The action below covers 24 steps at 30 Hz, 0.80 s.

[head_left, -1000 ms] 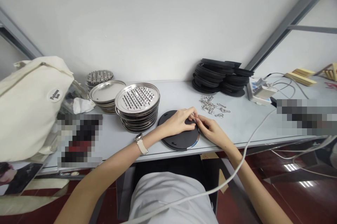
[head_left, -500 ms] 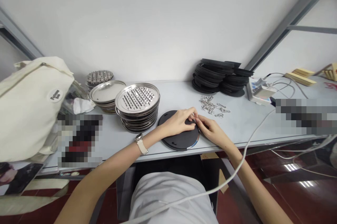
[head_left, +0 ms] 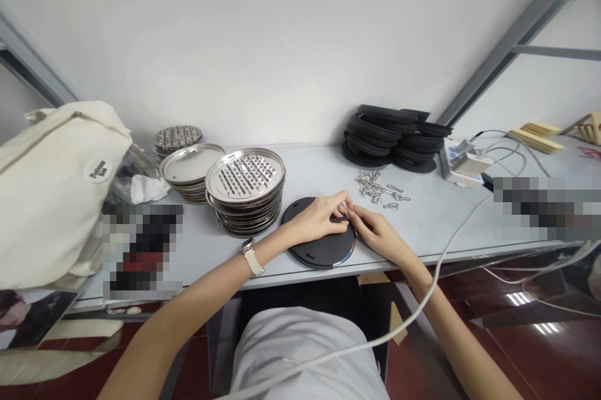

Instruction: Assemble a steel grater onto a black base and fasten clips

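A black round disc (head_left: 326, 251) with small raised tabs lies flat near the table's front edge, a shiny strip of rim showing at its lower right. My left hand (head_left: 322, 218) rests across its top, thumb and fingers curled together over the right edge. From the right, the fingertips of my right hand (head_left: 372, 230) pinch at that same spot and meet the left ones. Whatever small piece sits between the fingertips is mostly hidden. Several small metal clasps (head_left: 370, 186) are scattered on the table just beyond my right hand.
Stacked metal grater discs (head_left: 246, 178) stand left of the black disc, with plain metal discs (head_left: 192, 162) behind. Piles of black discs (head_left: 380, 134) stand at the wall. A power strip (head_left: 462, 162) sits right. A white cable (head_left: 439, 268) hangs before my right forearm; a cream bag (head_left: 56, 200) is left.
Almost nothing differs. Both hands stay at the disc's right edge, with at most a slight shift of the fingertips.
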Tool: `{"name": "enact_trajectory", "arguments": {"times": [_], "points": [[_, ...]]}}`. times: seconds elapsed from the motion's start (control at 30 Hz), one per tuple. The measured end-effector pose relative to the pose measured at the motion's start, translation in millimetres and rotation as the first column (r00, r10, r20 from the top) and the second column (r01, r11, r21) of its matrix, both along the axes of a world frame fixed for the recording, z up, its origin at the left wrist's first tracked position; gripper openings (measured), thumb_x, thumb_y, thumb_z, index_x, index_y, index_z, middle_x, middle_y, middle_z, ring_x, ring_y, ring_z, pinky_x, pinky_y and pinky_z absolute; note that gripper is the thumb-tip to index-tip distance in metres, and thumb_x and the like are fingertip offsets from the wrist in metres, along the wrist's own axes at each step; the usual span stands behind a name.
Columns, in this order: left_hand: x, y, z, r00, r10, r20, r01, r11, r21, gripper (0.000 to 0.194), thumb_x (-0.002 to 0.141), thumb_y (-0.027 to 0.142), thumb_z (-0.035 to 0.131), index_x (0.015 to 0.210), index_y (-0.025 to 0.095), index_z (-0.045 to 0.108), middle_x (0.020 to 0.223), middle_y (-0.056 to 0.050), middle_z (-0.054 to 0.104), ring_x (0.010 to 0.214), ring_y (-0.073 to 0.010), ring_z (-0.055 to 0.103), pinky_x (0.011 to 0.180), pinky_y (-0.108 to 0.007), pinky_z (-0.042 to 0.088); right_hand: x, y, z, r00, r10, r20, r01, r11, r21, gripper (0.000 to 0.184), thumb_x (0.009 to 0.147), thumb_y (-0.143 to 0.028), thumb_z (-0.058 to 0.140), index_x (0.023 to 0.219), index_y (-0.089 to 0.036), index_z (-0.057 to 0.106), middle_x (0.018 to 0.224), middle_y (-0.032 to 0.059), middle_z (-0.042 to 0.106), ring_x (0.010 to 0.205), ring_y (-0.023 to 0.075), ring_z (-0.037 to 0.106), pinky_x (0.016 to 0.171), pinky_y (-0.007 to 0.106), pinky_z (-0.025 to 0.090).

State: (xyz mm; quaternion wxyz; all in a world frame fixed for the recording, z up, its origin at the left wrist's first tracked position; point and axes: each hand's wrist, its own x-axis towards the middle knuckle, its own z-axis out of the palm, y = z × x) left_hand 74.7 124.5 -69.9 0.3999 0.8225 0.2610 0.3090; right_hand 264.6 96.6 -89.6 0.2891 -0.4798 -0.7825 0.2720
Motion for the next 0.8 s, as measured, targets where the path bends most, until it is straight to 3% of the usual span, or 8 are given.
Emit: {"name": "enact_trajectory", "arguments": {"times": [0.4, 0.8], "points": [[0.0, 0.1, 0.0, 1.000, 0.010, -0.020, -0.011, 0.999, -0.043, 0.032, 0.075, 0.009, 0.058, 0.103, 0.019, 0.047, 0.085, 0.000, 0.066, 0.082, -0.0134, 0.065, 0.076, -0.023, 0.049, 2.9, 2.4, -5.5, 1.000, 0.030, 0.007, -0.030, 0.999, -0.018, 0.034, 0.099, -0.042, 0.034, 0.083, -0.019, 0.052, 0.068, -0.0001, 0.054, 0.061, 0.0146, 0.047, 0.059, 0.025, 0.038], [-1.6, 1.6, -0.8, 0.998, 0.049, -0.046, -0.050, 0.999, -0.020, 0.033, 0.071, 0.014, 0.062, 0.097, 0.020, 0.043, 0.088, -0.002, 0.062, 0.085, -0.0158, 0.064, 0.074, -0.025, 0.048, 3.9, 3.0, -6.0, 1.000, 0.023, 0.019, -0.022, 1.000, -0.020, 0.034, 0.099, -0.041, 0.036, 0.072, -0.021, 0.041, 0.062, -0.0035, 0.043, 0.058, 0.0131, 0.041, 0.057, 0.025, 0.033]]}}
